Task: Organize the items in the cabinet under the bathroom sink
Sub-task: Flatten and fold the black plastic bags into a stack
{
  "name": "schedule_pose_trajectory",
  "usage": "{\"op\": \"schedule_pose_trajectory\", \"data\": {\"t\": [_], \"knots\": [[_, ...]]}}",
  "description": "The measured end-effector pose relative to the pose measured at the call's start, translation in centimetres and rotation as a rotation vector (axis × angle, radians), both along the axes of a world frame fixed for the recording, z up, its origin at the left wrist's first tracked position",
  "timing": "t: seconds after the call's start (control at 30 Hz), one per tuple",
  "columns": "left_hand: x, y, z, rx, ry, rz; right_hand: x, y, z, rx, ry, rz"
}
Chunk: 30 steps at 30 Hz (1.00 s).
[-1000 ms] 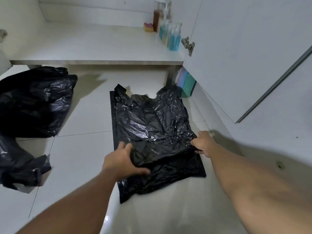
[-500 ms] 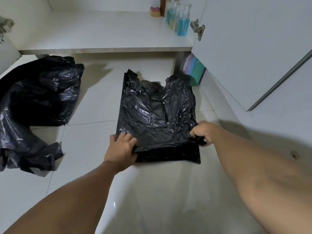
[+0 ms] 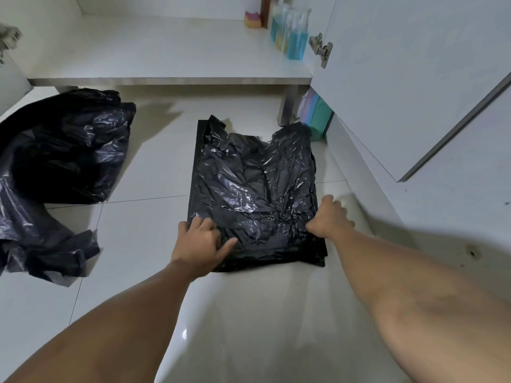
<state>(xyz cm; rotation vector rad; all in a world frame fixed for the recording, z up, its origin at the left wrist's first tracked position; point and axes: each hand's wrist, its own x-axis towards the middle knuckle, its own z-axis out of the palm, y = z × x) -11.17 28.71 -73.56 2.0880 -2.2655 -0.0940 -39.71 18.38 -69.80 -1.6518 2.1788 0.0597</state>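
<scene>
**Head view: one black bag flat on the floor, both hands on it**

Item: bag (image 3: 254, 189), thin black plastic, creased. It lies spread on the tiled floor (image 3: 143, 244) before the open cabinet (image 3: 166, 51), with its handles toward the shelf.

Handling (judged): almost weightless, limp and slick. It is likely to slide on tile and spring out of any fold unless held down. Best taken at an edge or corner, one hand pinning while the other draws the film over (a grab at the middle would only bunch it).

Left hand (image 3: 197, 241): on the near left corner, fingers laid on the plastic and thumb stretched out across it. It presses and grasps nothing.

Right hand (image 3: 330, 219): at the near right edge, fingers curled. It appears to pinch the edge against the thumb, though the fingertips are hidden under the knuckles.

Also present: a heap (image 3: 63, 150) of further black bags to the left, and blue bottles (image 3: 293, 34) at the shelf's right end.
</scene>
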Motion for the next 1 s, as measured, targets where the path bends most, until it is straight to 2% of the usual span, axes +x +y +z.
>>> {"op": "schedule_pose_trajectory", "data": {"t": [0.03,0.1,0.13,0.23,0.3,0.37,0.43,0.57,0.7,0.83,1.0], "knots": [[-0.3,-0.6,-0.1,-0.021,0.041,-0.001,0.2,0.0,0.0,-0.149,0.014,0.045],[-1.0,-1.7,-0.1,0.087,0.052,-0.022,0.8,-0.1,-0.3,-0.33,-0.03,0.188],[-1.2,-2.2,-0.1,0.189,0.04,-0.031,1.2,0.0,-0.5,-0.314,-0.076,0.273],[-1.6,-2.6,-0.3,0.36,0.021,-0.021,1.3,0.6,-1.8,-0.008,-0.088,0.445],[-1.8,-2.5,-0.5,0.315,-0.058,-0.02,1.0,0.7,-2.3,0.01,-0.005,0.464],[-2.2,-3.0,-0.2,0.164,-0.103,-0.009,1.2,0.1,-2.0,-0.163,0.04,0.467],[-2.9,-4.3,0.1,0.03,-0.042,0.022,1.8,-1.0,-1.8,-0.289,0.0,0.457],[-5.4,-7.7,0.3,-0.078,0.044,-0.017,4.5,-3.2,-2.0,-0.344,-0.097,0.542],[-6.3,-11.1,-0.6,0.024,0.016,-0.02,7.0,-6.0,-3.0,-0.341,-0.112,0.672],[-5.6,-12.6,-3.4,0.14,-0.057,-0.004,8.1,-9.3,-5.1,-0.274,0.0,0.785],[-4.4,-11.9,-6.8,0.087,0.021,-0.017,6.8,-15.5,-7.8,-0.274,0.055,0.732]]}}
